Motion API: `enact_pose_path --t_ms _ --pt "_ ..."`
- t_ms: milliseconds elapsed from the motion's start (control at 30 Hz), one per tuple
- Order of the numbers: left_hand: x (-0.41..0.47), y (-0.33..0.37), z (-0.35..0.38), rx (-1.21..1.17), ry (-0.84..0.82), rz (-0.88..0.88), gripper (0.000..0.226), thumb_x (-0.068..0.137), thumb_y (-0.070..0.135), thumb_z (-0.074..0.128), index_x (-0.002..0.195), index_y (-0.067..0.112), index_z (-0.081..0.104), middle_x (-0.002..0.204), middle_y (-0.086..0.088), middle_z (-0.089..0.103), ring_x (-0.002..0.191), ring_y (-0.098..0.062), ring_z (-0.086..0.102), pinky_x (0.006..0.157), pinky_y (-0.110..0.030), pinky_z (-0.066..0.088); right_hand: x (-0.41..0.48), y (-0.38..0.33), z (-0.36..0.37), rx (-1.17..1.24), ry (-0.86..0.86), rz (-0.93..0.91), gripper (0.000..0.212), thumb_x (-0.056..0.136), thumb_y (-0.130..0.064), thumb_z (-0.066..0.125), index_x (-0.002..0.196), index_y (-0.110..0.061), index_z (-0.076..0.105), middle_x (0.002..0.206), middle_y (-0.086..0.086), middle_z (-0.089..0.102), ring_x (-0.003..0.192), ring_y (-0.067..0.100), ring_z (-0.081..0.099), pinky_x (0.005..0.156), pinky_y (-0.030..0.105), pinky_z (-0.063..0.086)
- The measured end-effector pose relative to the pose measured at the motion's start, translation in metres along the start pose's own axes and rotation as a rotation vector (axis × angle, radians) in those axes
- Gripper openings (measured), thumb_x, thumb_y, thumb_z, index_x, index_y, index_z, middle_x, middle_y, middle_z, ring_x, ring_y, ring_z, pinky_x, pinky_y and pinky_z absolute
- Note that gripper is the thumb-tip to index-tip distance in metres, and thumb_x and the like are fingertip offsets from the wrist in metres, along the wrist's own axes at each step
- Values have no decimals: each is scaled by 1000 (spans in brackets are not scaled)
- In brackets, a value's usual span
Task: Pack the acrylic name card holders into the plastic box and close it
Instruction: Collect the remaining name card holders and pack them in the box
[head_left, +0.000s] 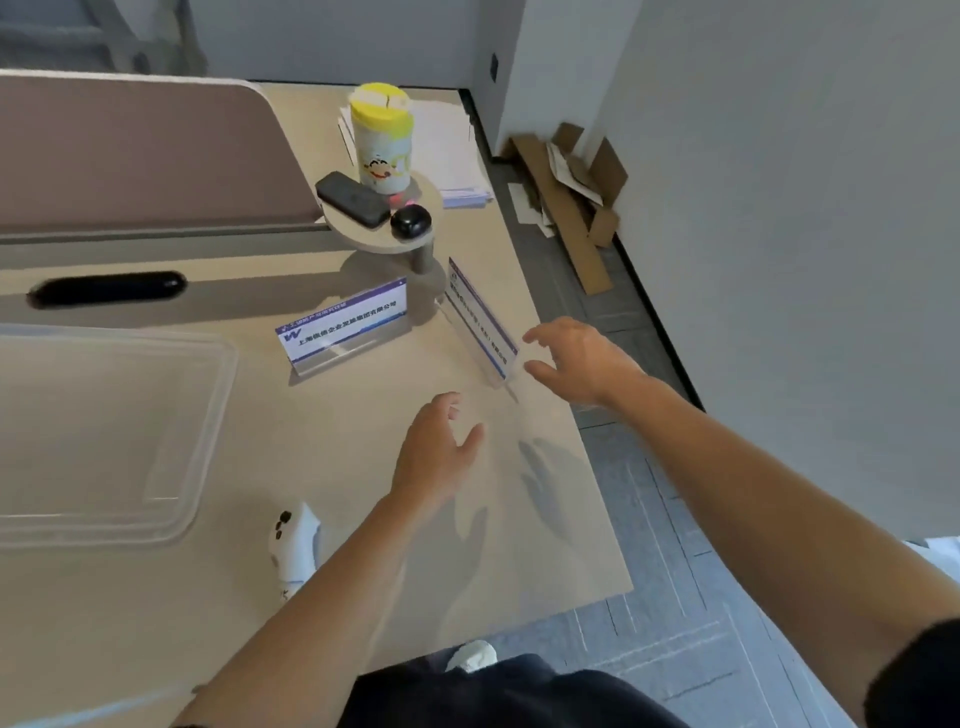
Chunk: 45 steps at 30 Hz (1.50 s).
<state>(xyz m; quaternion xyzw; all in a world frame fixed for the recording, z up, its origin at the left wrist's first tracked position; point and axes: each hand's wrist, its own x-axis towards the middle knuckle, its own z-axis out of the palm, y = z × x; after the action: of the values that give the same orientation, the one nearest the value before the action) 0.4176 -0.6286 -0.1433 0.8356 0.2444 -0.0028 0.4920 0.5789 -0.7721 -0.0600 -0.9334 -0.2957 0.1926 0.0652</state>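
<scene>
Two acrylic name card holders stand on the beige desk. One holder (345, 325) faces me at the middle. The other holder (480, 325) is turned edge-on near the desk's right edge. My right hand (582, 361) is open, fingers spread, just right of that second holder and not touching it. My left hand (436, 454) hovers open above the desk, below both holders. A clear plastic box lid or box (111, 431) lies flat at the left; I cannot tell which.
A small round shelf (382, 234) holds a yellow-lidded canister (382, 137), a dark phone (352, 199) and a black round object (410, 222). A white controller (293, 543) lies near the front. A black bar (106, 288) lies at the left. Cardboard scraps (569, 197) litter the floor.
</scene>
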Motion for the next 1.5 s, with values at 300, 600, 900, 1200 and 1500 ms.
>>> enact_pose_path --t_ms 300,600,900,1200,1500 --pt "80 32 80 -112 185 -198 70 83 46 70 139 19 39 137 -3 48 121 -19 54 94 -30 50 127 45 0 -189 -122 -232 59 99 -50 44 152 -29 27 154 5 33 132 32 45 99 52 48" --pt "121 50 129 -135 364 -545 93 70 61 68 147 27 28 145 -4 43 128 -24 51 104 -46 45 234 42 10 200 -291 -430 82 94 -68 38 158 -28 7 165 8 18 147 33 28 116 53 30" --pt "158 74 147 -7 485 -538 45 100 24 45 144 23 40 120 -12 64 109 -34 61 93 -41 49 275 35 11 280 -445 -494 68 97 -54 49 154 -25 24 159 6 32 140 32 39 107 44 38" --pt "101 90 130 -10 523 -593 36 101 25 41 134 20 52 108 -5 65 86 -24 58 68 -27 46 239 23 6 670 -522 -383 50 95 -47 57 139 -23 56 134 -2 58 116 14 56 96 32 42" --pt "-14 95 93 -20 578 -491 29 100 26 44 125 29 59 90 3 65 78 -20 56 60 -28 38 126 -6 -5 798 -799 -235 61 80 -69 64 130 -41 43 141 -4 40 126 24 34 102 63 36"
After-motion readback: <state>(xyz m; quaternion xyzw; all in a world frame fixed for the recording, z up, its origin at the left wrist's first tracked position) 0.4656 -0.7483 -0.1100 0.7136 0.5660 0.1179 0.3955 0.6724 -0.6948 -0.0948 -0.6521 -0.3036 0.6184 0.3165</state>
